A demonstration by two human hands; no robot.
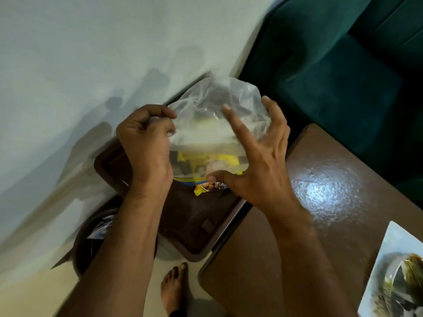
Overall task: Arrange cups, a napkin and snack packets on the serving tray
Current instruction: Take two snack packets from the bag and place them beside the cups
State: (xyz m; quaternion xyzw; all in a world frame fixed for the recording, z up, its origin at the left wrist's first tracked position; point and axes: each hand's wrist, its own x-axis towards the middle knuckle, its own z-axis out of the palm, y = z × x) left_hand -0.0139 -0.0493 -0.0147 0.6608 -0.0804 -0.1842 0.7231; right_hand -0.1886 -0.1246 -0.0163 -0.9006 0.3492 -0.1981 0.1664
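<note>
Starting at the far left: pale wall [91, 53] fills that side, with hand shadows on it. Low against the wall sits a dark round bin [91, 243] with crumpled wrappers inside; the left forearm crosses over its rim.

Left hand [146, 145]: grip closed, fingers curled and pinching the left edge of a clear plastic bag [212, 110]. The bag is held up in the air above the serving tray [194, 216], not resting on it. Inside the bag, yellow snack packets [206, 160] show through the film; print is blurred, and I cannot tell how many there are. One yellow packet corner [209, 186] pokes out below the bag's lower edge.

Tray: dark brown, raised rim. Its near corner overhangs the table's left edge, above the floor. Near half of the tray floor is bare; the far half is hidden behind bag and hands.

Right hand [258, 156]: grip wide, fingers spread and touching the bag's right side, thumb under the lower edge by the protruding packet. Not clamped on anything.

Table [332, 179]: brown, glossy, with a bright light glare; open surface right of the tray. A white plate [389, 271] with dark food sits at the near right edge, well apart from the tray. Green sofa [332, 76] beyond the table's far edge. A bare foot [176, 291] stands on the floor just beside the table's near-left corner.
</note>
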